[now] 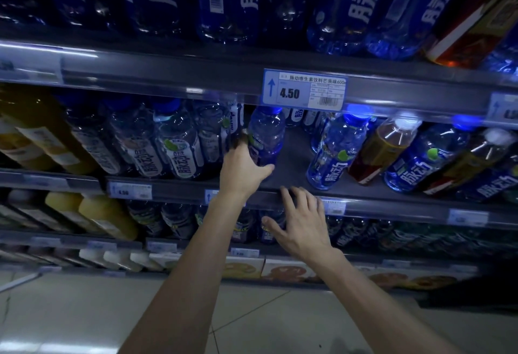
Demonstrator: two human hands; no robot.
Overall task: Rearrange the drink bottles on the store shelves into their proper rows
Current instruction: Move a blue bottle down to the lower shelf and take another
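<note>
My left hand [241,170] grips a blue drink bottle [267,135] standing on the middle shelf [291,163], fingers wrapped round its lower body. My right hand [304,222] hovers open below and to the right, fingers spread at the shelf's front rail, holding nothing. Left of the held bottle stands a row of clear bottles with white labels [179,143]. To its right are another blue bottle [333,149], an amber tea bottle [384,149] and a further blue bottle [420,157].
A bare patch of shelf lies between the held bottle and the blue bottle to its right. A 4.50 price tag [304,90] hangs on the upper rail. Large blue bottles [224,0] fill the top shelf. Yellow juice bottles [92,213] stand lower left.
</note>
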